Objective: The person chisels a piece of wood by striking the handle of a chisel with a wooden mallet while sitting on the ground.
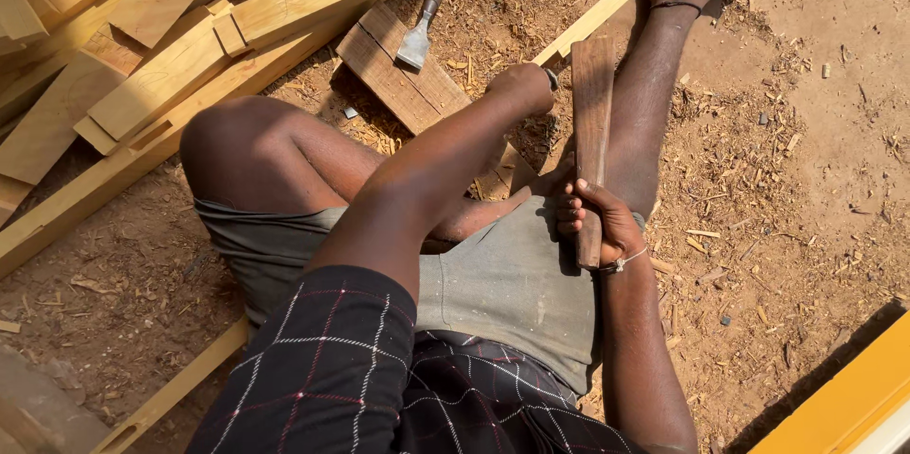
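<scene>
Now — right hand (597,222) grips wooden mallet (592,122) | left hand (521,86) beside it

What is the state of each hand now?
Left hand: closed in a fist; what it holds cannot be told.
Right hand: closed, holding a dark wooden board.

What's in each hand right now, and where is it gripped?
Right hand grips the dark wooden slat at its near end. Left hand is fisted; what it holds cannot be told.

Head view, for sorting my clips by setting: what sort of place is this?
Probably an outdoor woodworking spot: cut timber pieces lie stacked on bare dirt, wood chips litter the ground, and a chisel rests on a board.
</scene>
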